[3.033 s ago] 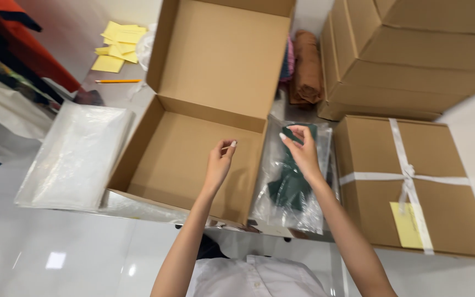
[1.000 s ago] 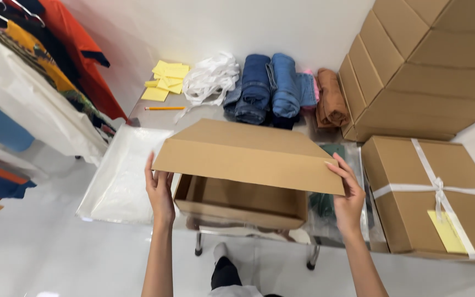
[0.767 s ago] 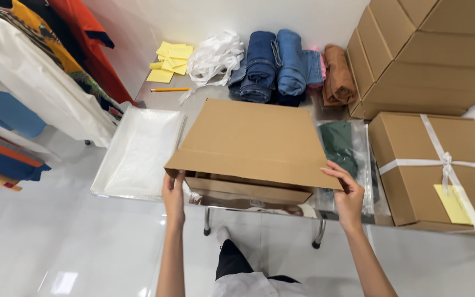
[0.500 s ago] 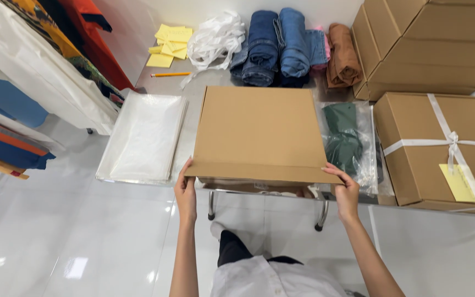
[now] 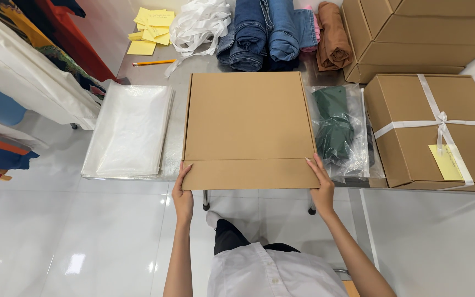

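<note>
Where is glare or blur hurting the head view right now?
Head view: sharp throughout; ceiling lights glare off the glossy white floor; the clear bags shine, washing out detail; wide lens bends the edges; the cardboard box and both hands are evenly lit, shadows soft.

The flat brown cardboard box (image 5: 248, 129) sits in the middle of the grey metal table (image 5: 178, 82). Left of it — a stack of clear plastic bags (image 5: 130, 129). Right of it — a clear bag holding green cloth (image 5: 336, 129), then a brown cardboard box tied with white ribbon (image 5: 432, 129). Behind lie rolled blue jeans (image 5: 265, 30).
</note>
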